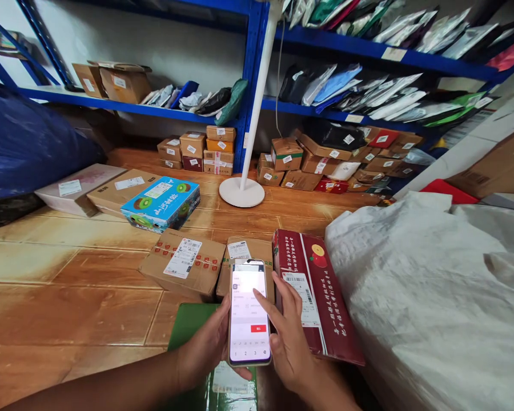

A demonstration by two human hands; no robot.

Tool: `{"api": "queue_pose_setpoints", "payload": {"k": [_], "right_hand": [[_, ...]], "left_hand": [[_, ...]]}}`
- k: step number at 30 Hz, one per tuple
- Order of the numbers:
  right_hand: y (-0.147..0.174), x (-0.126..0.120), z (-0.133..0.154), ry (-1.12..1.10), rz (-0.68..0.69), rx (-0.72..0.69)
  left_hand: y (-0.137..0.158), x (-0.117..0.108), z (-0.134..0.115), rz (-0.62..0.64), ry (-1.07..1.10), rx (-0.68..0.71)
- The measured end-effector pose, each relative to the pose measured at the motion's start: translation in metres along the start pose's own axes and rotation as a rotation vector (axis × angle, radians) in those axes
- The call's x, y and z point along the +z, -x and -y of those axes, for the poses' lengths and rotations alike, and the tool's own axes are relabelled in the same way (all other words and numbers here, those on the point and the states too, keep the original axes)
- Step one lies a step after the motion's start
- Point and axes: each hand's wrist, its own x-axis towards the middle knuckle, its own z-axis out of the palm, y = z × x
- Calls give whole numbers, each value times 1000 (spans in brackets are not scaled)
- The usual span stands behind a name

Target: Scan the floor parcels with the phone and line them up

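Smartphone [248, 342] held in the left hand [208, 348], low in the middle of the view, above the near parcels, screen lit and facing up. Left thumb laid along the near-left edge, left fingers curled beneath, tips just showing under the lower right corner, so pinching the phone between thumb and fingers. Right hand [291, 342] on the other side, index finger stretched out over the upper half of the display, remaining fingers spread and loosely bent, holding nothing; cannot tell whether the index tip touches the glass or floats just above. On the display, a pale page with a red button [258, 329] and a row of digits near the bottom. Under the left hand, a green box [188, 319] with a white label, partly hidden. Just beyond the phone, a small brown carton [225, 279], between a labelled carton with red marks [208, 251] on the left and a dark red box [329, 319] with fruit and white lettering on the right. Farther left on the wood-look floor [107, 314], a blue kiwi box [160, 208] beside two more labelled boxes [111, 191]. At far right, a big white sack [432, 297]; behind everything, blue shelving [253, 74] with bagged parcels, and a white pole on a round base [241, 194].
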Motion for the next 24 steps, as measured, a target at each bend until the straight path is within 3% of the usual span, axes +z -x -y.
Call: {"api": "queue_pose_setpoints", "payload": {"k": [5,11,16,24], "right_hand": [[8,6,-1,-40,0,-72],[25,35,-3,-507,-31,417],[23,40,-1,-687,-23,496],[-8,30,8,-941,-242,675]], "left_hand": [[-1,-5,2,8,59,32],[-8,-8,3,-6,78,49],[-13,-10,4,-7,77,89],[-13,-11,3,-40,35,67]]}}
